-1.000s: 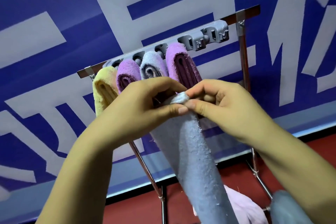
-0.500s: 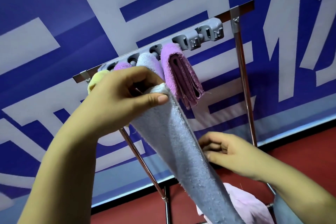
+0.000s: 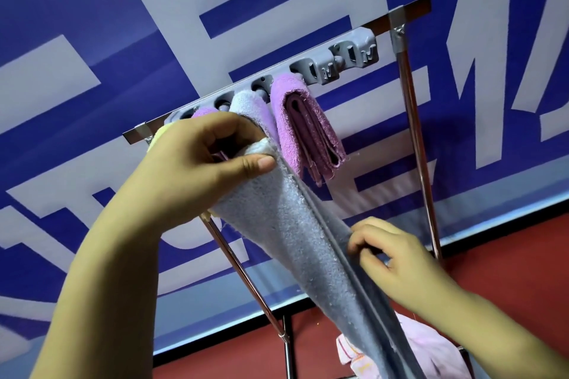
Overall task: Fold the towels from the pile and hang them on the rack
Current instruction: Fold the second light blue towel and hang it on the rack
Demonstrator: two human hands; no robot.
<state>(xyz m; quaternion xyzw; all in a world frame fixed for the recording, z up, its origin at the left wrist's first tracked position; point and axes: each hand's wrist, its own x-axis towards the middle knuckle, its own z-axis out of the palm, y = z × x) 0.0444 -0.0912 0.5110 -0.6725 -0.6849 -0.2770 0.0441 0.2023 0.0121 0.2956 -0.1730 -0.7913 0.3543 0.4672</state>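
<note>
A long light-blue towel [image 3: 308, 243] hangs down from in front of the rack. My left hand [image 3: 203, 175] pinches its top corner between thumb and fingers, just below the rack's bar. Lower down, my right hand [image 3: 391, 258] grips the towel's right edge. The metal rack [image 3: 409, 108] carries a grey clip bar [image 3: 341, 61]. On it hang a folded purple towel [image 3: 308, 132], a pale blue towel [image 3: 249, 104] and another purple towel [image 3: 204, 112], with a yellow towel [image 3: 158, 135] mostly hidden behind my left hand.
A pink towel [image 3: 431, 351] lies low at the right, on the rack's lower part. Behind the rack is a blue wall banner with large pale letters [image 3: 92, 40], and a red floor [image 3: 508, 255] below it.
My right hand let go of the towel's top, dropped down and took hold of its right edge. My left hand keeps the top corner, now a little closer to the rack.
</note>
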